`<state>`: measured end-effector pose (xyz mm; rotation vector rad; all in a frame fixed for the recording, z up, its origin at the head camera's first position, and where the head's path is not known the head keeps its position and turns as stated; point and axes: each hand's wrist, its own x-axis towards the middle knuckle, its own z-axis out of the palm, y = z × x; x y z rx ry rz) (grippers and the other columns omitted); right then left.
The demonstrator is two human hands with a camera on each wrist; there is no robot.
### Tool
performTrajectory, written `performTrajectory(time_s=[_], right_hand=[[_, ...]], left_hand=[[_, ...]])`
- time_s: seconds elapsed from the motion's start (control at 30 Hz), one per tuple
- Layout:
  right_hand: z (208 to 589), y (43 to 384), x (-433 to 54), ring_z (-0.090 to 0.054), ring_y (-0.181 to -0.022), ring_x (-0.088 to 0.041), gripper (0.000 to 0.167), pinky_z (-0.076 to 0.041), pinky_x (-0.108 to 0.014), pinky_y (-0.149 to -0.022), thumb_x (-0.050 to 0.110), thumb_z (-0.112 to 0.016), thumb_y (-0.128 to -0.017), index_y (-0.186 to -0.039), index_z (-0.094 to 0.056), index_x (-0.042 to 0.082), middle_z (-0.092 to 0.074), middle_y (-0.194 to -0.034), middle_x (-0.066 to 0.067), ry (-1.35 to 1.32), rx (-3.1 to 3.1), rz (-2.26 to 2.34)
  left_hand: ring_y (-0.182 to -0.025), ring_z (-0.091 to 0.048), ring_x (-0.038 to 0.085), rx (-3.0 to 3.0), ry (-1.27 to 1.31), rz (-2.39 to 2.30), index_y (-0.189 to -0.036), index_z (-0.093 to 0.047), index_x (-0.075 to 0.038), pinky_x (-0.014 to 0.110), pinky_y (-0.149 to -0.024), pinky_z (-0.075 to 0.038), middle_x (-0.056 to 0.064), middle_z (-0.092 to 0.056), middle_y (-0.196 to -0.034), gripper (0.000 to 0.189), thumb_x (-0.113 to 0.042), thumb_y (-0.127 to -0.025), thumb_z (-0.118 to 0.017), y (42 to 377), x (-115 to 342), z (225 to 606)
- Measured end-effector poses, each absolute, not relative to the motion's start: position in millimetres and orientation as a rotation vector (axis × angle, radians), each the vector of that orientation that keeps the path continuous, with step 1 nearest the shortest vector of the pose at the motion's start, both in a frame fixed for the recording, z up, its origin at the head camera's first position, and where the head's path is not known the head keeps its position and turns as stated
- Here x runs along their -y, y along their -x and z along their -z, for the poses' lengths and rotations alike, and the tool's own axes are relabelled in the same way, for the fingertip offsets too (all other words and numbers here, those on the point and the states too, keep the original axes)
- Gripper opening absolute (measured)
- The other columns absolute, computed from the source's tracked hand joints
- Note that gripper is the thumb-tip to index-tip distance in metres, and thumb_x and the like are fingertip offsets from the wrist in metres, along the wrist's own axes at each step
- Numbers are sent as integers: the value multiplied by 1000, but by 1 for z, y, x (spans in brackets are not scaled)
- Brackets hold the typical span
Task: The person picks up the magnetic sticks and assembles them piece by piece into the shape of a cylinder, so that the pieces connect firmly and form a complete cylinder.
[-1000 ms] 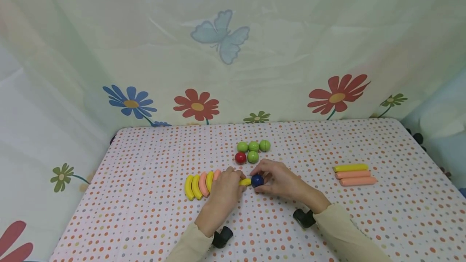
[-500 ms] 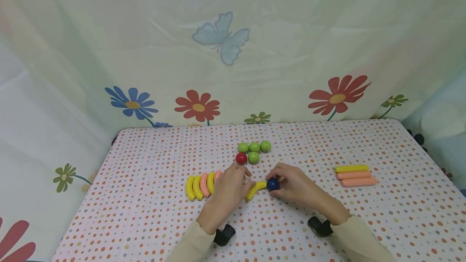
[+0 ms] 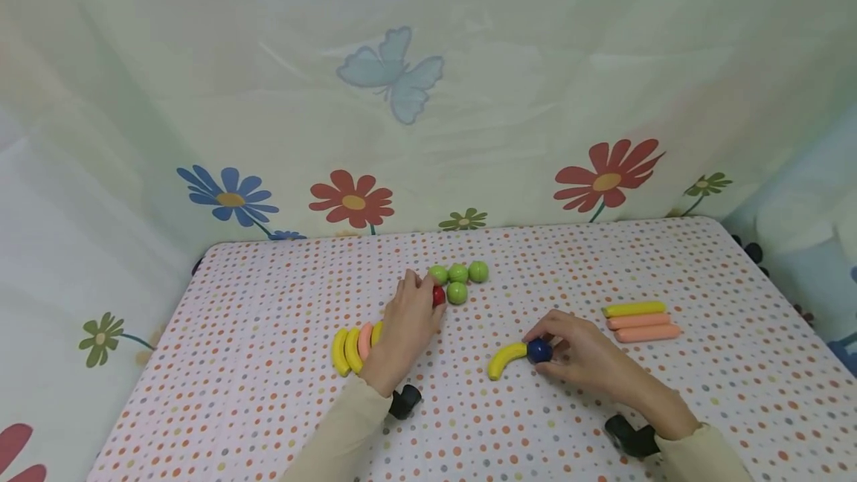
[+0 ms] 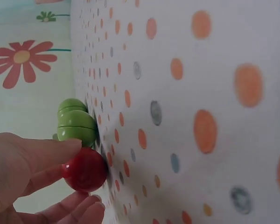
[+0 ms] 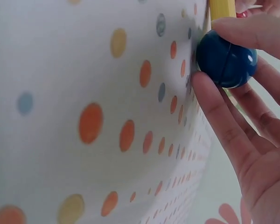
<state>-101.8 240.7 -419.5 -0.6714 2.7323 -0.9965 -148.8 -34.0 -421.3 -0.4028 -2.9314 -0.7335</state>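
Pinching blue ball (image 3: 539,350) in right hand (image 3: 581,352), with thumb and fingers parted just to its width, low at bench (image 3: 268,303); cannot tell whether lifted or resting. Set against or just beside end of yellow arc (image 3: 506,358), lying to the left on bench. Cupping red ball (image 3: 438,296) with left hand (image 3: 407,326), thumb and fingers bent round opposite sides of it, spread about to its breadth; cannot tell how firmly pressed. Sitting, in the case of red ball, on the far half of bench, close beside four green balls (image 3: 458,273), three in a line behind and one to the right. Covering right end of row of yellow and pink arcs (image 3: 352,350) with left hand and wrist. Having three sticks (image 3: 639,321), one yellow and two pink, side by side to the right, beyond right hand. Wearing pale sleeves (image 3: 338,430) and black wrist cameras (image 3: 405,402). Facing flowered curtain (image 3: 469,155) with blue butterfly (image 3: 402,80)
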Motion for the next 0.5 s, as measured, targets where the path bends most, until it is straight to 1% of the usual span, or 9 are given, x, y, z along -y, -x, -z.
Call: performTrajectory(time_s=[0.13,0.27,0.4,0.5], right_hand=[[419,103,-241,-67,-90,-12,35,-59,-25,-75,1,-88,-81,-112,-73,8,-65,-113,-5,688,-2716,995],[419,104,-239,-68,-92,-14,35,-59,-24,-75,2,-87,-82,-114,-73,7,-66,-115,-7,679,-2683,1024],[419,106,-236,-70,-90,-16,37,-59,-24,-73,4,-89,-82,-115,-73,4,-67,-113,-7,656,-2682,1050],[421,106,-230,-69,-89,-17,37,-58,-24,-71,4,-90,-80,-113,-73,2,-67,-109,-6,637,-2727,1057]], left_hand=[[-93,-61,29,2962,387,745,-120,-65,-3,44,-75,-58,17,-61,-108,29,-16,-97,-77,145,36,422],[-93,-63,27,3030,395,779,-115,-66,-5,42,-77,-58,13,-64,-107,27,-14,-95,-80,139,38,420],[-92,-65,25,3059,450,794,-111,-70,-6,38,-77,-59,10,-66,-105,27,-11,-89,-85,128,40,418],[-94,-66,24,3063,500,833,-109,-73,-5,36,-79,-59,10,-67,-105,28,-8,-85,-88,119,40,418]])
